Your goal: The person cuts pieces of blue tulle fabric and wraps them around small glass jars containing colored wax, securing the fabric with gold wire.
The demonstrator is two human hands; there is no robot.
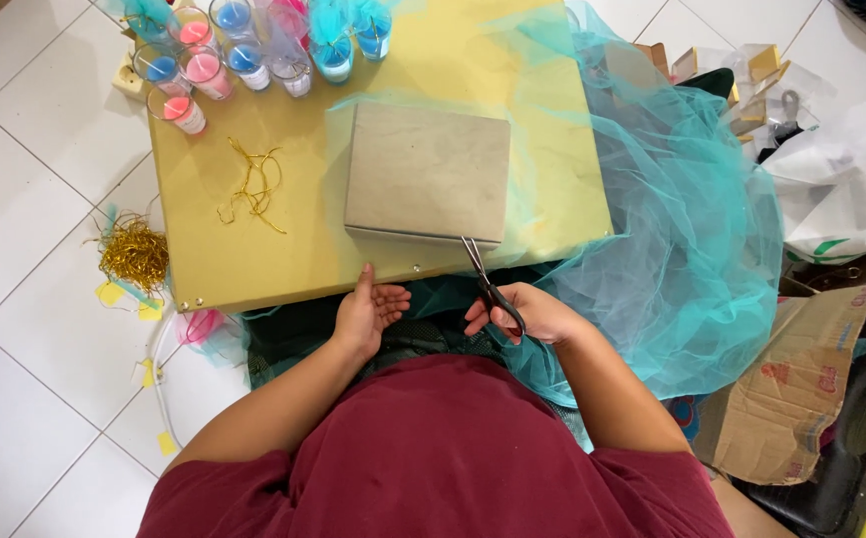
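The right hand (527, 314) holds scissors (488, 279), blades at the near edge of the teal netting (672, 219) draped over the yellow worktop (253, 259) under a grey board (428, 171). The left hand (368, 309) rests open, empty. The netting looks light, soft and slippery, best pinched taut near the cut.

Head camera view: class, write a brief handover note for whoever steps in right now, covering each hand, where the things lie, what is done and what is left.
Right hand: grip shut on the dark-handled metal scissors, blades pointing at the near edge of the flat grey cardboard rectangle.
Left hand: open, holding nothing, fingertips at the near edge of the low yellow table.
The sheer turquoise tulle netting lies over the table's right side and spills off it.
Done: some glass candle cups at the far edge look wrapped in tulle.
Left: others stand bare; loose gold string lies unused.
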